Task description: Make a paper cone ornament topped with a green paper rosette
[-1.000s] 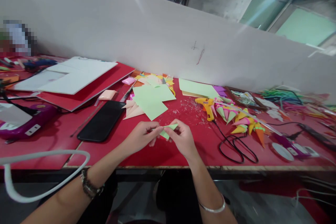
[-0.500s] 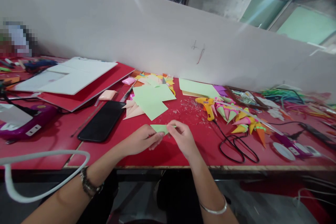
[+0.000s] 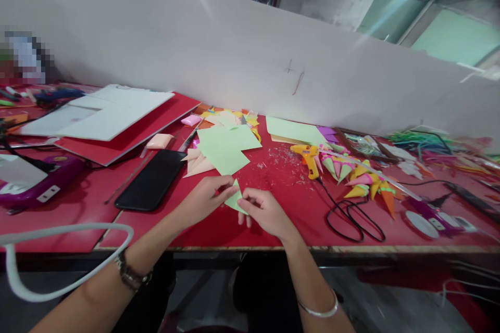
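Your left hand point(image 3: 211, 195) and right hand point(image 3: 265, 210) sit close together, both pinching one small green paper piece point(image 3: 233, 200) over the bench point(image 3: 187, 237), near its front edge. It looks only partly shaped. Just beyond your hands, green sheets point(image 3: 224, 148) lie flat, unrolled; farther right, paper cones point(image 3: 361, 179) appear formed and trimmed. You've room rightward up to the black cord point(image 3: 353, 221); the phone point(image 3: 152, 182) limits your left.

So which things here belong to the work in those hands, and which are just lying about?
Belongs, or probably does:
- small pale-green paper piece, held by left hand and right hand
- matching pale-green sheets
- perhaps yellow glue gun and paper cones, both untouched

Apparently just lying about:
- black smartphone
- white boards
- pink packet
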